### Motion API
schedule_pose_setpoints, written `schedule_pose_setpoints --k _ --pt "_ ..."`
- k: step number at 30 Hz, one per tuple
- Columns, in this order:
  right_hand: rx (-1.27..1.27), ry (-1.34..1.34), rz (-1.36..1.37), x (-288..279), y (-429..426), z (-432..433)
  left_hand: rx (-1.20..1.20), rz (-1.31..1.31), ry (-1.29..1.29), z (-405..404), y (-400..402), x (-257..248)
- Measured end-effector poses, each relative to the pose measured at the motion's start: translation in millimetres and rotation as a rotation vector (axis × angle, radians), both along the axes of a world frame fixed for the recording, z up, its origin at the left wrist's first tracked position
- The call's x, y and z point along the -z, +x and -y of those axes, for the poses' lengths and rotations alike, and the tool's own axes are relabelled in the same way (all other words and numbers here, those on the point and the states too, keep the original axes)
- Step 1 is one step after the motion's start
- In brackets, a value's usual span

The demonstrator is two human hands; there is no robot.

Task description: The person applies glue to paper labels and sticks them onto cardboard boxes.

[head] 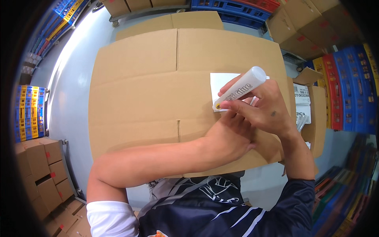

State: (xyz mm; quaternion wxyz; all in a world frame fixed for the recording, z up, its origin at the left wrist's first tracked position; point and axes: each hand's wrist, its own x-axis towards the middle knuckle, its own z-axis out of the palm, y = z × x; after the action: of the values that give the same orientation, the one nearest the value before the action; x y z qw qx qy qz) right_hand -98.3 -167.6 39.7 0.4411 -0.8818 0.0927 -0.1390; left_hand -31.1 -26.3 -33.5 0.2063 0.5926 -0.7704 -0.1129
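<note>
My right hand grips a translucent clear glue bottle, tilted with its wide round end up and its narrower end low over a white sheet of paper. The sheet lies on the right part of a large flattened cardboard box. My left hand reaches across from the left, bent at the wrist, below my right hand at the sheet's lower edge. Its fingertips are partly hidden behind my right hand, so whether it pinches the paper cannot be told.
An opened carton with white printed packs stands at the right edge of the cardboard. Stacked blue crates are beyond it. Brown cartons are stacked at lower left, near yellow and blue crates.
</note>
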Motion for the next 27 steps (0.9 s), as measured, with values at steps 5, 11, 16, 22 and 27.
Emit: schedule_pose_setpoints --k 5,11,16,22,27 --pt "0.009 -0.045 -0.042 -5 3 -3 0.025 0.079 0.046 1 1 -5" --pt "0.15 -0.17 0.165 18 34 20 -0.051 0.184 -0.143 9 2 -10" --pt "0.138 -0.147 0.086 11 32 18 -0.06 0.18 -0.144 10 4 -10" --pt "0.086 -0.016 0.084 1 7 -1 0.053 0.244 -0.05 13 11 -6" --pt "0.332 0.342 0.277 10 26 26 -0.089 0.12 -0.157 21 12 -10"
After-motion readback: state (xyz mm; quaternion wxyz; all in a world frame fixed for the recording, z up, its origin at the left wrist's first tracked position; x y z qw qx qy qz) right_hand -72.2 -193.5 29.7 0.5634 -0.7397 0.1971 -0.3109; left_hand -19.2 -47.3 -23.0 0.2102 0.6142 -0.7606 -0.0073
